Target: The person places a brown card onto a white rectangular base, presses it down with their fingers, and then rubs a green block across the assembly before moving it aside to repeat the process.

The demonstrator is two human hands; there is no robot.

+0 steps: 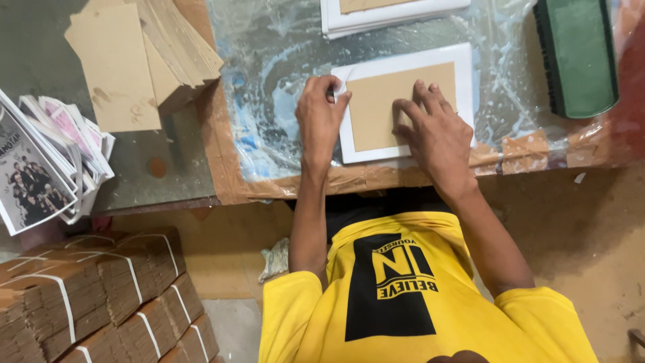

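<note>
1. Yellow shirt [403, 296] of the person fills the bottom of the view, nearest the camera, directly below the white sheet.
2. White sheet [403, 107] lies flat on the plastic-covered board, with a brown card [383, 111] laid on its middle so that a white border shows all round.
3. Left hand [321, 117] rests on the left edge of the white sheet. Its fingers are curled, and the thumb and forefinger pinch the upper left margin of the sheet, which is lifted slightly there.
4. Right hand [437, 134] lies palm down on the right part of the brown card, fingers spread wide and pressed flat. It grips nothing.
5. Plastic-covered board [269, 81] under the white sheet is wet and smeared; brown tape runs along its near edge.
6. Second white sheet with a brown card [383, 13] lies just above the first one, partly cut off by the top of the view.
7. Green brush block [579, 57] lies to the right of the white sheet, well apart from it.
8. Stack of brown cards [148, 54] lies to the left of the white sheet, beyond the board's edge.
9. Pile of printed sheets [47, 161] lies further left, fanned out.
10. Bundles of strapped cardboard [101, 289] stand on the floor, below and to the left of the white sheet.
</note>
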